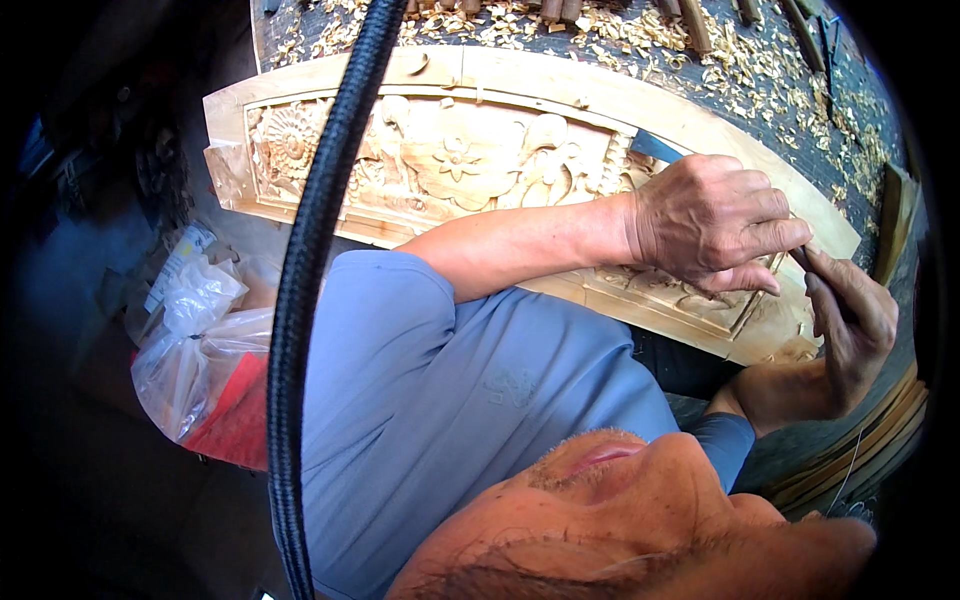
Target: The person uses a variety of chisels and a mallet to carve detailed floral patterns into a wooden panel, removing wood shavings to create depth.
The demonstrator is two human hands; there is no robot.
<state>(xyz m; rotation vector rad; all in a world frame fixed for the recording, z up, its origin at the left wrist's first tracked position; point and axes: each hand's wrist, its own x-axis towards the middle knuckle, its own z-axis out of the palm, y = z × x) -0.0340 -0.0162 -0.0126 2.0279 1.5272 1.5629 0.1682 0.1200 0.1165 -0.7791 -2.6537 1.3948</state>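
Note:
My left hand [712,225] is curled above the right part of a carved wooden panel [480,150], its knuckles up. A flat dark-blue strip [655,147] shows beside the knuckles; whether I hold it is unclear. One finger reaches over to my right hand [855,325]. There my thumb and fingers close on a slim dark tool [800,258], mostly hidden, beside the panel's right end. The pale panel has a curved far edge and bears carved relief: a flower in the middle, a spiral rosette at the left and a raised border.
Curled wood shavings [740,90] litter the dark bench beyond the panel. Several wooden tool handles [695,25] lie along the far edge. At the left are a tied clear plastic bag [200,310] and red material [232,412]. A black braided cord [318,210] crosses the view.

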